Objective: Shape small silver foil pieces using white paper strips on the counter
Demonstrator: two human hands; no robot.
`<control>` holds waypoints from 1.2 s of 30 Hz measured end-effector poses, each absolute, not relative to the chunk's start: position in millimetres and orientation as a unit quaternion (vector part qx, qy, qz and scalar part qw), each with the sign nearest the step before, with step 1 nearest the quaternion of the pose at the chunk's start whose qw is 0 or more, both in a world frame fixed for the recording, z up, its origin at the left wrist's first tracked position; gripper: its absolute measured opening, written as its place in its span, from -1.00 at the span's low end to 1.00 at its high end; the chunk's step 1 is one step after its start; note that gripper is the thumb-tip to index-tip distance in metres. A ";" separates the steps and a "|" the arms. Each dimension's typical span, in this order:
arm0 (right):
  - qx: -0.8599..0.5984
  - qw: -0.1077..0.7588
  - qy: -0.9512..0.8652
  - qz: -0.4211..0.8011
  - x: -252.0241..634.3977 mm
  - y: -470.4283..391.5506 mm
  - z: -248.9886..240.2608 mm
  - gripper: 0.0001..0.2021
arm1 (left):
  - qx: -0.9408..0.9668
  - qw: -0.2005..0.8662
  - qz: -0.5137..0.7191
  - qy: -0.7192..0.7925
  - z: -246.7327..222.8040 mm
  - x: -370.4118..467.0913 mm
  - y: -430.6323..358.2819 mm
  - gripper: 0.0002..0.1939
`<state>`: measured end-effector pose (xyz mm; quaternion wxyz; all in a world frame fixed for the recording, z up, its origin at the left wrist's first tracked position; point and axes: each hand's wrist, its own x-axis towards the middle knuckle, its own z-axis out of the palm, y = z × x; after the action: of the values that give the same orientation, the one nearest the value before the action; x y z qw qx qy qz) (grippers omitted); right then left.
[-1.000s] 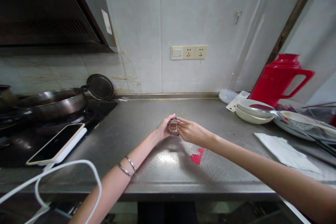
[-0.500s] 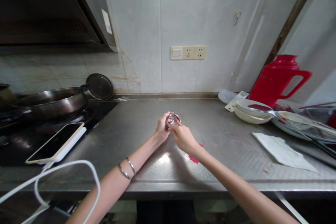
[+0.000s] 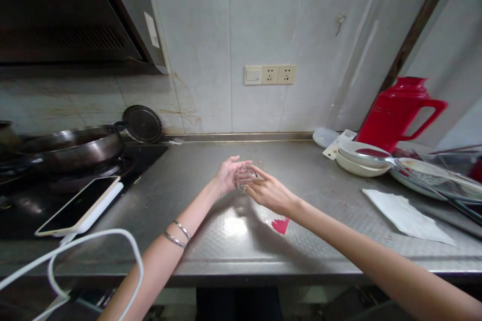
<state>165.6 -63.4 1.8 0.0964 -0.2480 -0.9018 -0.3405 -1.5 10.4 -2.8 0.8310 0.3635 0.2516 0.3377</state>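
Observation:
Both hands meet over the middle of the steel counter (image 3: 211, 241). Between them is a small clear glass (image 3: 244, 177), tilted and held just above the surface. My left hand (image 3: 226, 175) cups it from the left, two thin bracelets on that wrist. My right hand (image 3: 268, 192) grips it from the right with the fingertips at its rim. A small red scrap (image 3: 280, 224) lies on the counter just under my right wrist.
A phone (image 3: 79, 205) with a white cable (image 3: 90, 246) lies left, beside a dark pan (image 3: 71, 146) on the stove. At right are a red jug (image 3: 399, 110), stacked white bowls (image 3: 357, 158), plates and a paper napkin (image 3: 404, 216).
My right hand has slid from on top of the glass to its right side, and my left hand has opened a little. The glass stays between both hands; the red scrap shows more.

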 end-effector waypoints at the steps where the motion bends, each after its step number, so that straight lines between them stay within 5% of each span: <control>1: -0.226 0.087 -0.906 -0.349 167.7 -61.6 3.6 -0.79 | 0.378 0.829 0.308 0.275 -2.4 -3.5 12.1 -0.56; 5: -0.187 0.062 -0.911 -0.362 171.1 -53.2 6.8 -0.79 | 0.399 0.796 0.270 0.365 -7.6 0.2 13.1 -0.66; 12: -0.302 0.064 -0.918 -0.249 160.3 -56.1 -0.2 -0.76 | 0.358 0.755 0.402 0.376 -11.6 16.6 6.0 -0.79; 23: -0.581 0.305 -0.747 0.106 110.6 -76.7 0.4 -0.71 | 0.355 0.670 0.585 0.289 -20.1 27.7 0.5 -0.76; 28: -0.512 0.340 -0.787 -0.053 114.1 -70.1 -15.7 -0.75 | 0.323 0.699 0.578 0.270 -14.0 25.3 -4.2 -0.77; 36: -0.318 0.209 -0.886 -0.264 151.6 -55.1 -8.7 -0.77 | 0.356 0.806 0.427 0.204 -13.0 3.4 9.7 -0.60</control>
<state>151.6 -55.1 -8.7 0.2089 -0.3184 -0.8861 -0.2642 3.4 9.7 -13.0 0.8059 0.3564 0.2038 0.4266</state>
